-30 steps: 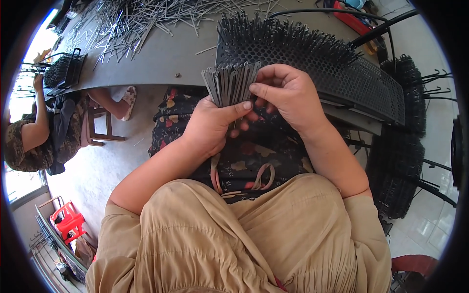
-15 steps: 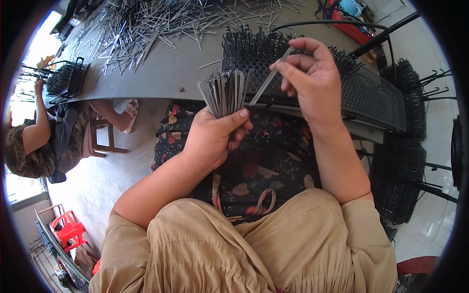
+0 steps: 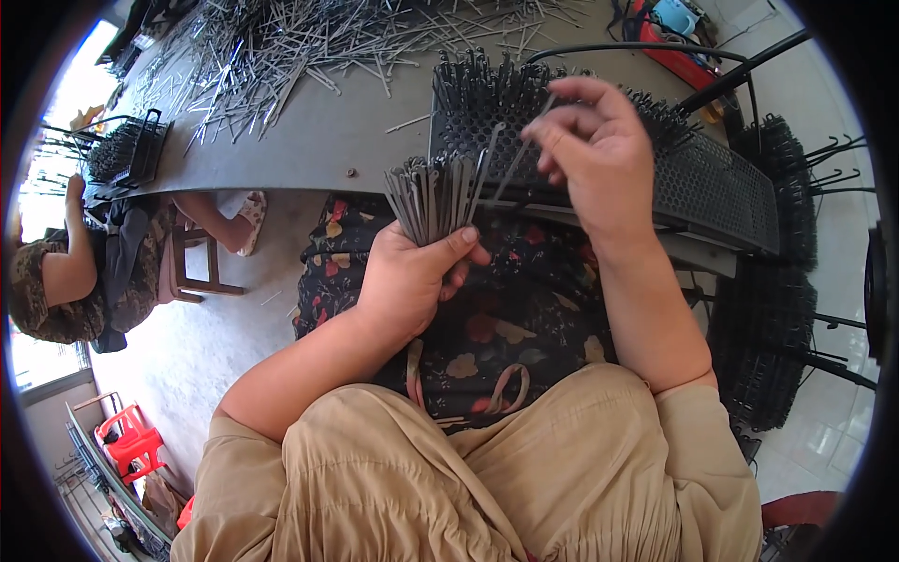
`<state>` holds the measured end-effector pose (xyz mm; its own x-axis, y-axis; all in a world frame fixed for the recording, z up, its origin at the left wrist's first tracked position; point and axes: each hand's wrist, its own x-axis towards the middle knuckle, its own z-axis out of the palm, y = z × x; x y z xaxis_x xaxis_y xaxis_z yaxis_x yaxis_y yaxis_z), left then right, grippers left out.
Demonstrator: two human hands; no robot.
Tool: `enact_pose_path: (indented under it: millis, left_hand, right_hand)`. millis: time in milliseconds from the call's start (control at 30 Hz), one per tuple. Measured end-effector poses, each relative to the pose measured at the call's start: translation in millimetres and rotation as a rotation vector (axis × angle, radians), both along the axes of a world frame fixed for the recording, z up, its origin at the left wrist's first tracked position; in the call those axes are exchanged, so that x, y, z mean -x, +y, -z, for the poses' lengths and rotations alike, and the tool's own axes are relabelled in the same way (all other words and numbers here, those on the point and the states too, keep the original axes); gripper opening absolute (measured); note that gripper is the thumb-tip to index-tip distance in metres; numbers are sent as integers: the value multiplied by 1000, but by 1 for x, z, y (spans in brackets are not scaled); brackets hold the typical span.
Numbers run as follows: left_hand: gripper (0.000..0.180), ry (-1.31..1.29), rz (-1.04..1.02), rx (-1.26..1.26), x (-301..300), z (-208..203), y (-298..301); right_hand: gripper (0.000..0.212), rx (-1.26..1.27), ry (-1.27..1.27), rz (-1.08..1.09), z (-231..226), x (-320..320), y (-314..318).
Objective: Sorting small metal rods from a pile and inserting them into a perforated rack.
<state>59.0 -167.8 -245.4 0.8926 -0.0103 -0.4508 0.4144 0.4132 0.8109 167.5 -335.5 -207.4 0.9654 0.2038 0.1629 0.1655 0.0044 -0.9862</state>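
Observation:
My left hand (image 3: 405,276) is closed around a bundle of thin grey metal strips (image 3: 431,199), which fan upward above the thumb. One strip (image 3: 491,155) at the bundle's right edge stands higher than the others. Up and to the right, my right hand (image 3: 604,164) pinches a single metal strip (image 3: 513,169) between thumb and fingertips. This strip slants down toward the bundle and is smeared by motion. Behind it is a black perforated rack (image 3: 721,192), with many dark strips (image 3: 478,94) standing upright in its holes.
Loose metal strips (image 3: 272,61) lie heaped on the grey table (image 3: 281,159). Black racks (image 3: 763,337) with hooks stand at the right. A co-worker's arm (image 3: 77,229) reaches to another filled rack (image 3: 122,155) at the far left. A floral cloth (image 3: 478,328) hangs before my lap.
The bundle in my left hand has shifted slightly down, and a strip at its right edge now sticks up higher. My right hand stays nearly in place, its strip now blurred.

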Motion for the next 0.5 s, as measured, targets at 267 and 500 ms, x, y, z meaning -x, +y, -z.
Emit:
enact_pose_path:
  millis: [267, 500]
  left_hand:
    - [6, 71, 31, -38, 2, 3, 2]
    - [7, 79, 42, -42, 2, 4, 4]
  right_hand:
    - [30, 416, -940, 258, 11, -43, 0]
    - [29, 507, -894, 228, 18, -53, 0]
